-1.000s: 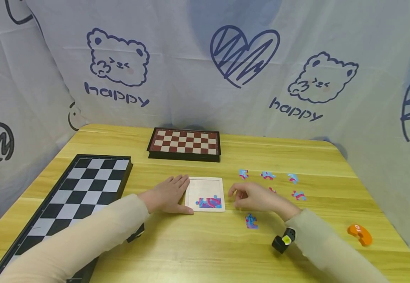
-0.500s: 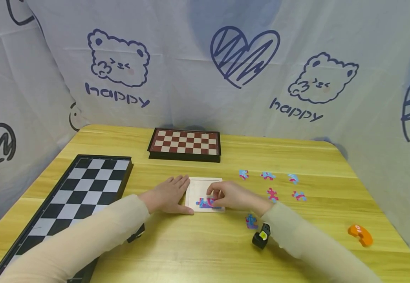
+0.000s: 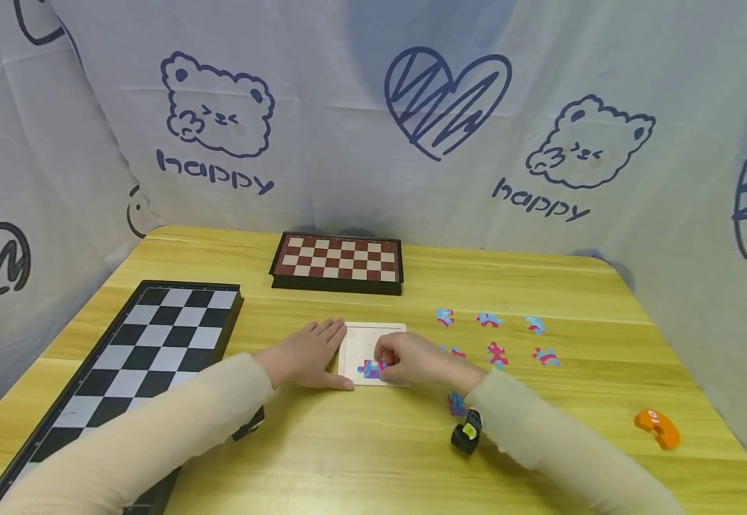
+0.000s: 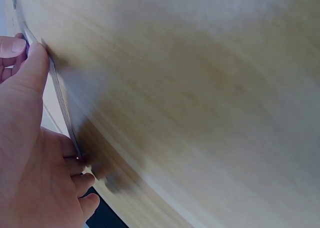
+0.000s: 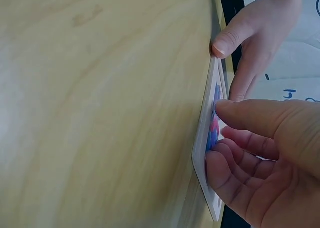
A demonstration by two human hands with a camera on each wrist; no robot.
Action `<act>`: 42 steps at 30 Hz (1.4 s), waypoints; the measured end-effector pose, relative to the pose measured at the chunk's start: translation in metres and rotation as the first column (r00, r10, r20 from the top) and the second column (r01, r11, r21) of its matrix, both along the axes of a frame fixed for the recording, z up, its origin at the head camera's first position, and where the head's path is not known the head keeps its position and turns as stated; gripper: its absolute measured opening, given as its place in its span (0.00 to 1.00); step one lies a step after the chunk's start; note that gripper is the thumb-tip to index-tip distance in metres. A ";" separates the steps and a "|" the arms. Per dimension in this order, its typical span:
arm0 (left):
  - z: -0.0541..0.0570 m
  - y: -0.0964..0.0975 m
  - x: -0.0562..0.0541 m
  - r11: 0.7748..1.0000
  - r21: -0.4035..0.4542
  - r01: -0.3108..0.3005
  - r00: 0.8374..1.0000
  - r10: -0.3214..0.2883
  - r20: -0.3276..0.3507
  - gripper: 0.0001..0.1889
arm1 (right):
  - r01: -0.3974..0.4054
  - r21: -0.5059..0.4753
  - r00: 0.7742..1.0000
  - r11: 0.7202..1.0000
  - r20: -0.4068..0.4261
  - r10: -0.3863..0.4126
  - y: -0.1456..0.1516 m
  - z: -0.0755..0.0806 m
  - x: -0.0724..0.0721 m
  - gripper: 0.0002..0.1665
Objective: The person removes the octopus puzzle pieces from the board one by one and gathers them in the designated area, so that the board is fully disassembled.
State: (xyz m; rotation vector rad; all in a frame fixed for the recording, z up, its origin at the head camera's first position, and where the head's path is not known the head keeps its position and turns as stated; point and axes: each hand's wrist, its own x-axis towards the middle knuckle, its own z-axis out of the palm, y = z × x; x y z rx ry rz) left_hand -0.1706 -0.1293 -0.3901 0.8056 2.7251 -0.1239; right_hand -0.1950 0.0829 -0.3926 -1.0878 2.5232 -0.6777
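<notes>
A white square puzzle tray (image 3: 362, 341) lies mid-table, with joined blue, purple and pink jigsaw pieces (image 3: 370, 369) along its near side. My left hand (image 3: 309, 355) rests at the tray's left edge, fingers straight and thumb stretched along the near corner. My right hand (image 3: 415, 357) is over the tray's right half, thumb and curled fingertips on the right jigsaw piece, which they partly cover. In the right wrist view, thumb and fingers stand around the blue and pink piece (image 5: 216, 125). The left wrist view shows the left hand (image 4: 40, 138) along the tray's edge.
Several loose jigsaw pieces (image 3: 496, 353) lie right of the tray; one jigsaw piece (image 3: 456, 403) is partly behind the right wrist camera (image 3: 466, 435). A black-and-white chessboard (image 3: 154, 343) is at left, a red-and-white chessboard (image 3: 338, 261) behind. An orange curved block (image 3: 657, 429) sits right.
My right hand has moved left from beside the tray onto the jigsaw pieces in it, uncovering loose pieces on the table. My left hand has stayed at the tray's left edge.
</notes>
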 end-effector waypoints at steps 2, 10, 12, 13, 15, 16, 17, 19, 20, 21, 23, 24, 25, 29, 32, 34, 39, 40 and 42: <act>0.000 0.000 0.000 1.000 -0.005 -0.001 1.000 0.001 -0.002 0.53 | 0.010 0.007 1.000 1.000 -0.005 -0.010 -0.001 0.000 0.000 0.08; 0.002 0.000 0.000 1.000 0.008 0.008 1.000 -0.008 0.004 0.52 | 0.046 -0.003 0.999 0.999 0.019 -0.046 -0.002 -0.003 0.000 0.09; 0.002 0.000 0.000 1.000 0.003 0.006 1.000 -0.006 0.002 0.52 | 0.055 -0.013 0.998 0.998 0.034 -0.055 -0.002 -0.003 -0.001 0.10; 0.001 0.000 0.000 1.000 0.000 0.005 1.000 -0.005 0.003 0.52 | 0.060 -0.018 0.997 0.998 0.043 -0.059 -0.002 -0.003 -0.001 0.10; 0.001 0.000 -0.001 1.000 -0.007 0.003 1.000 -0.003 0.003 0.53 | 0.064 -0.034 0.996 0.997 0.056 -0.063 -0.001 -0.003 -0.002 0.10; 0.001 0.000 -0.001 1.000 -0.006 0.002 1.000 -0.002 0.003 0.53 | 0.068 -0.043 0.996 0.997 0.066 -0.065 -0.001 -0.003 -0.002 0.10; 0.001 0.001 -0.001 1.000 -0.005 0.001 1.000 -0.001 0.004 0.53 | 0.073 -0.052 0.994 0.996 0.080 -0.068 0.000 -0.003 -0.003 0.10; 0.000 0.001 -0.001 1.000 -0.005 -0.001 1.000 0.001 0.006 0.53 | 0.085 -0.068 0.990 0.994 0.118 -0.077 0.001 -0.001 -0.003 0.10; 0.000 0.001 -0.001 1.000 -0.006 -0.002 1.000 0.002 0.005 0.53 | 0.092 -0.075 0.987 0.993 0.138 -0.081 0.002 -0.001 -0.004 0.09; 0.001 0.001 -0.001 1.000 -0.004 -0.002 1.000 0.002 0.005 0.53 | 0.101 -0.081 0.983 0.992 0.161 -0.087 0.003 0.000 -0.004 0.09; 0.001 0.001 -0.001 1.000 -0.003 -0.003 1.000 0.003 0.006 0.53 | 0.113 -0.086 0.975 0.990 0.200 -0.094 0.004 0.002 -0.004 0.08; 0.002 0.001 -0.001 1.000 -0.004 -0.003 1.000 0.003 0.006 0.53 | 0.118 -0.087 0.971 0.989 0.218 -0.096 0.005 0.002 -0.004 0.07; 0.002 0.001 -0.001 1.000 -0.005 -0.003 1.000 0.003 0.006 0.53 | 0.122 -0.091 0.968 0.988 0.231 -0.098 0.005 0.003 -0.004 0.07; 0.003 0.001 -0.001 1.000 -0.014 -0.001 1.000 0.001 0.009 0.53 | 0.143 -0.108 0.953 0.984 0.284 -0.107 0.009 0.003 -0.005 0.07; 0.002 0.002 -0.001 1.000 -0.021 -0.001 1.000 0.001 0.007 0.53 | 0.156 -0.130 0.943 0.979 0.314 -0.109 0.014 0.004 -0.004 0.07; 0.002 0.002 -0.001 1.000 -0.024 -0.001 1.000 0.001 0.005 0.53 | 0.161 -0.140 0.939 0.977 0.328 -0.107 0.018 0.006 -0.003 0.06; 0.002 0.001 0.000 1.000 -0.026 0.006 1.000 -0.006 -0.001 0.53 | 0.149 -0.169 0.949 0.974 0.302 -0.092 0.031 0.011 -0.002 0.06; 0.002 0.001 0.000 1.000 -0.026 0.007 1.000 -0.007 -0.002 0.53 | 0.145 -0.175 0.952 0.974 0.293 -0.089 0.034 0.012 -0.001 0.05; 0.002 0.001 0.000 1.000 -0.024 0.009 1.000 -0.009 -0.002 0.53 | 0.134 -0.192 0.955 0.972 0.286 -0.076 0.041 0.013 0.000 0.04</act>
